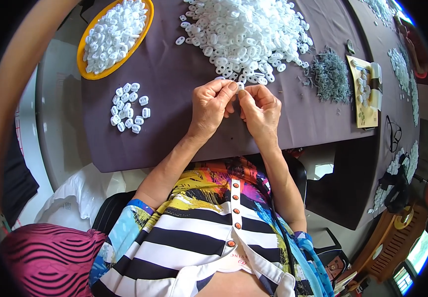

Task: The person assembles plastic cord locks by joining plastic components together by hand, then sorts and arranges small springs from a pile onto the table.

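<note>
Your left hand (208,108) and right hand (262,111), both pinching one small white piece (240,85), at the near edge of a white heap (248,37), above a dark tablecloth (169,143).

The tablecloth (164,123) is a dark purplish brown. White pieces (248,34) heap up at the top centre, the small piece (240,86) at mid-frame is also white, and the cluster (128,111) at left is white marked with grey. The basket (92,76) at upper left is orange-yellow, the pile of bits (330,76) at upper right bluish grey. The shirt (194,237) mixes black-and-white stripes with yellow, pink and blue splashes; its buttons (236,211) are orange-red. At lower left, pink cloth (50,260) carries black wavy lines.
</note>
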`<state>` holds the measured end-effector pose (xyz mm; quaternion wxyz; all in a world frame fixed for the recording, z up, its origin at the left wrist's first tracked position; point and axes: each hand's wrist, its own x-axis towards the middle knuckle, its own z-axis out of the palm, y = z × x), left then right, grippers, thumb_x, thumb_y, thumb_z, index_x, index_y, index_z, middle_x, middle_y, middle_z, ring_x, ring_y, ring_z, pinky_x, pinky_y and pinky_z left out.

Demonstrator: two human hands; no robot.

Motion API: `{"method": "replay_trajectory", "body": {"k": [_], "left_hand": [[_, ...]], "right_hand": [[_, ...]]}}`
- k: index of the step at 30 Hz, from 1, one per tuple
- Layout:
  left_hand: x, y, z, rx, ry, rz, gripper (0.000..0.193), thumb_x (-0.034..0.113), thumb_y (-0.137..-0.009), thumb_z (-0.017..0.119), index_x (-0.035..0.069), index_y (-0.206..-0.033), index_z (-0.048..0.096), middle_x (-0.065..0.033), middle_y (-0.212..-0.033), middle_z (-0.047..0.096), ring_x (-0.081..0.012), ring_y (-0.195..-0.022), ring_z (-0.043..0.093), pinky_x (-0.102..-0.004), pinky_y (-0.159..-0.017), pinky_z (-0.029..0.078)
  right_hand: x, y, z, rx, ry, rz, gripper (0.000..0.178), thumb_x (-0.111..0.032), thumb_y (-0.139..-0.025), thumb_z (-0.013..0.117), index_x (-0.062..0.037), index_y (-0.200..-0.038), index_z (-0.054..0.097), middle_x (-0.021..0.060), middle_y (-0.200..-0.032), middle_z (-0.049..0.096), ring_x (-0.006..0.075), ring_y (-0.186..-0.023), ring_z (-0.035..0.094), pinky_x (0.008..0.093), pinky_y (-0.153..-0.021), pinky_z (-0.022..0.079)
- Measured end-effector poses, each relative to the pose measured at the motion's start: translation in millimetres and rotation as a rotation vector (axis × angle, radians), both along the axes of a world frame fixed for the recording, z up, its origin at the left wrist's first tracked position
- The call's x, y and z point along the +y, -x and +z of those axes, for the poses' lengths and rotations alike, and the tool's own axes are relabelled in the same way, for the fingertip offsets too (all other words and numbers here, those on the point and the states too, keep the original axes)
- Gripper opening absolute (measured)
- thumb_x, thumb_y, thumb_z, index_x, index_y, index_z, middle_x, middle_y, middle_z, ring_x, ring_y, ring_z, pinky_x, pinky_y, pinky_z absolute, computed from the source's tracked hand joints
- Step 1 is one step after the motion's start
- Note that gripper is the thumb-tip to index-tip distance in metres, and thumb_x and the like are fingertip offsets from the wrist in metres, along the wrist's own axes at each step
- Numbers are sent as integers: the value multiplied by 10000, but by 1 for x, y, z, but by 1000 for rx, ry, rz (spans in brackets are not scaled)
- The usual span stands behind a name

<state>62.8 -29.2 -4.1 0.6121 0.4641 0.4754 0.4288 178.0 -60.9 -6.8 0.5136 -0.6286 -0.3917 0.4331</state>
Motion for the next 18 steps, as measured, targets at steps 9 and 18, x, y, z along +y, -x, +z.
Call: {"method": "replay_trajectory", "body": {"k": [9, 18], "left_hand": [[9, 10, -5, -19, 58, -160, 262, 259, -919, 581, 29, -812, 648, 16, -597, 549, -37, -471, 487, -193, -392, 388], [10, 8, -4, 53, -10, -198, 295, 279, -922, 583, 33, -767, 636, 19, -562, 549, -27, -442, 466, -191, -381, 364]], "right_hand": [[-2, -14, 2, 166, -52, 160, 143, -40, -864, 628, 10, -998, 618, 14, -808, 583, 51, -604, 529, 194, -518, 449], [5, -21, -9, -88, -277, 275, 273, 63, -802, 648, 19, -1071, 631, 6, -858, 543, 56, -679, 543, 180, -592, 464]]}}
